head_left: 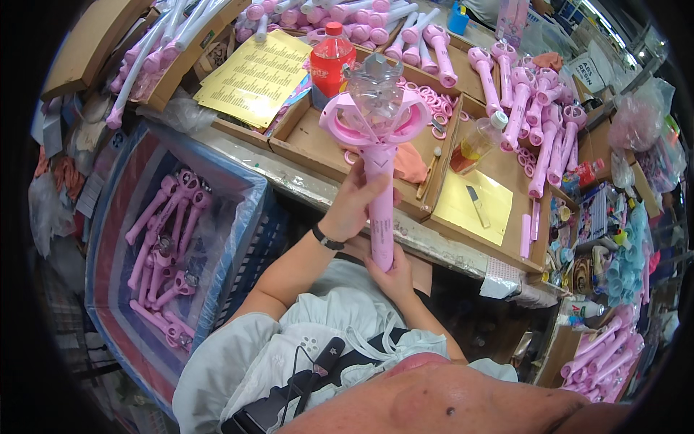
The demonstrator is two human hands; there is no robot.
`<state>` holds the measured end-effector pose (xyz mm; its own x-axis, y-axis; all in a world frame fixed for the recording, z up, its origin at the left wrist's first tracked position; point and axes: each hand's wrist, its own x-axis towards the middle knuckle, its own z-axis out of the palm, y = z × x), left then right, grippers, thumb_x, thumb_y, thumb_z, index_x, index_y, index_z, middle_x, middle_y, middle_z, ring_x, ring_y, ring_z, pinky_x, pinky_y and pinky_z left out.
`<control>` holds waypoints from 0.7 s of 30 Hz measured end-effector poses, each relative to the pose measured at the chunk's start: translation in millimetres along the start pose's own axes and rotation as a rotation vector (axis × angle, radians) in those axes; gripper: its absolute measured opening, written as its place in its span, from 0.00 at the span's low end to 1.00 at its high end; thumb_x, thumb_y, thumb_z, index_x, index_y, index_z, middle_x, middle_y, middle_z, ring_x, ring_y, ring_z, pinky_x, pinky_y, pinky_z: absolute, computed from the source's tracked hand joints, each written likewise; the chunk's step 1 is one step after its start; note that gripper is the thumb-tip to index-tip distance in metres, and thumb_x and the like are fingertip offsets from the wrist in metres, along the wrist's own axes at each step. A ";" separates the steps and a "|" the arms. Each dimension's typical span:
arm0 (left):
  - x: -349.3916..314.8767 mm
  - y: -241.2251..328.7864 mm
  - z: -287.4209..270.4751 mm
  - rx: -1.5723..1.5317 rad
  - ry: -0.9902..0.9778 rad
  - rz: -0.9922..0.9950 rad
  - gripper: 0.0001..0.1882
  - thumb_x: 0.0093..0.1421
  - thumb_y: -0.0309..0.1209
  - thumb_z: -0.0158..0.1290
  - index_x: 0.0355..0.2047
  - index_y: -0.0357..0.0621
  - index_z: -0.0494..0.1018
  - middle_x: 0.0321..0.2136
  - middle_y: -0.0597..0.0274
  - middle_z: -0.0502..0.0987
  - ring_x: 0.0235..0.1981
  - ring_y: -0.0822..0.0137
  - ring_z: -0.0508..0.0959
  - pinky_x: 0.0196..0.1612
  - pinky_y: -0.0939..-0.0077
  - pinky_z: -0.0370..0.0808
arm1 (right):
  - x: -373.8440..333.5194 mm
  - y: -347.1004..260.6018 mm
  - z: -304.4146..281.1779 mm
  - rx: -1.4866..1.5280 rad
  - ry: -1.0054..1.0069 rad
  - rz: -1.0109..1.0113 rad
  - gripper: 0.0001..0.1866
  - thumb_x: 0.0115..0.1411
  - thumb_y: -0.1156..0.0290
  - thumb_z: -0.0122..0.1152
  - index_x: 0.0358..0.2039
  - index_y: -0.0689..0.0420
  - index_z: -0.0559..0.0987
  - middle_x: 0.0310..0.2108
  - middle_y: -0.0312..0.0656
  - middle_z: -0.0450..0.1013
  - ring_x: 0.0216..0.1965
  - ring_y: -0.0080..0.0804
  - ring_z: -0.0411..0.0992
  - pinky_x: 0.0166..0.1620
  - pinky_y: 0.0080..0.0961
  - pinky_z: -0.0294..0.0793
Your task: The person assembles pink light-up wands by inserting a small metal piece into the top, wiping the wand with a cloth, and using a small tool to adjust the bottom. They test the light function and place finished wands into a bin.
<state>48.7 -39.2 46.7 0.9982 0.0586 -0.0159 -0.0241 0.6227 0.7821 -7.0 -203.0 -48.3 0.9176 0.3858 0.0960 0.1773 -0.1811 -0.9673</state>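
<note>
A pink toy wand (pixel 380 189) with a clear faceted dome (pixel 375 84) and looped pink wings at its head stands upright in front of me. My left hand (pixel 352 206) is closed around the upper part of its handle, just below the head. Lower down, my right hand (pixel 393 278) grips the bottom end of the handle. Behind the wand's head lie small pink rings (pixel 434 108) and a peach-coloured cloth (pixel 410 163) in a cardboard tray (pixel 296 135).
A lined bin (pixel 108 217) with several pink wands stands at left. More pink wand parts (pixel 535 101) are piled on the bench at right. Yellow sheets (pixel 256 76), a red-capped bottle (pixel 332 61), a jar of amber liquid (pixel 473 147) and a flat blade (pixel 478 205) lie around the trays.
</note>
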 end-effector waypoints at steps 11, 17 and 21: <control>28.9 39.4 -20.9 0.139 0.039 0.409 0.30 0.60 0.40 0.52 0.56 0.36 0.58 0.49 0.55 0.69 0.42 0.70 0.74 0.43 0.76 0.73 | -14.6 -16.3 -35.6 0.772 -0.515 0.339 0.19 0.52 0.77 0.60 0.44 0.64 0.69 0.27 0.41 0.73 0.27 0.29 0.73 0.33 0.25 0.73; 32.8 40.9 -22.0 0.454 0.178 0.523 0.25 0.59 0.26 0.53 0.54 0.32 0.60 0.44 0.53 0.71 0.45 0.70 0.71 0.44 0.79 0.73 | -16.2 -17.6 -39.7 0.877 -0.543 0.516 0.18 0.52 0.74 0.58 0.43 0.65 0.68 0.24 0.45 0.73 0.24 0.31 0.73 0.30 0.25 0.73; 35.4 36.4 -26.4 0.535 0.259 0.528 0.25 0.57 0.26 0.53 0.54 0.32 0.60 0.44 0.52 0.71 0.43 0.71 0.73 0.43 0.80 0.74 | -16.0 -10.4 -39.2 0.968 -0.574 0.545 0.20 0.50 0.72 0.60 0.43 0.65 0.68 0.23 0.45 0.73 0.24 0.31 0.73 0.29 0.26 0.73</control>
<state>81.6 6.1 58.1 0.8160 0.4621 0.3474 -0.3948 0.0066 0.9187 -9.5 -242.7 -30.6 0.4584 0.8523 -0.2518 -0.7344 0.2036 -0.6475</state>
